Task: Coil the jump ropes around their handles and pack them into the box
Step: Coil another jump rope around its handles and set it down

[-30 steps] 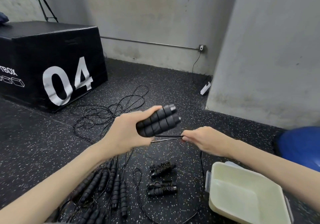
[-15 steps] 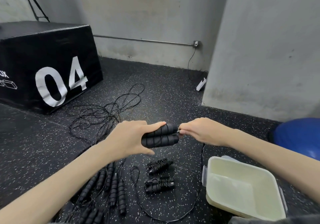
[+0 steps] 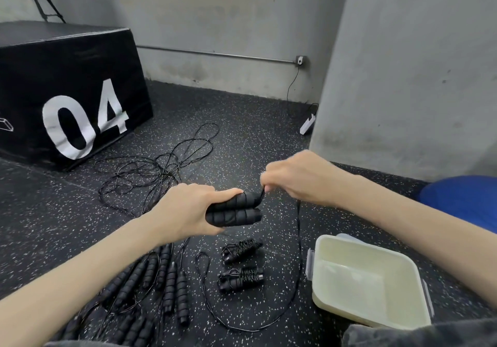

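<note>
My left hand (image 3: 188,211) grips two black foam handles (image 3: 236,211) held side by side, pointing right. My right hand (image 3: 298,178) pinches the thin black rope (image 3: 298,241) just past the handle tips; the rope drops from that hand in a long loop over the floor. Two coiled jump ropes (image 3: 240,248) (image 3: 242,278) lie on the floor below the hands. Several uncoiled handles (image 3: 158,279) lie in a row at lower left. The pale open box (image 3: 368,282) sits at lower right with nothing inside.
A tangle of loose black rope (image 3: 150,169) spreads on the speckled floor behind my hands. A black plyo box marked 04 (image 3: 72,96) stands at left. A grey pillar (image 3: 408,77) rises at right, with a blue ball (image 3: 462,201) beside it.
My right hand has lifted from below the handles to just above their tips, carrying the rope. The left hand lowered the handles and levelled them.
</note>
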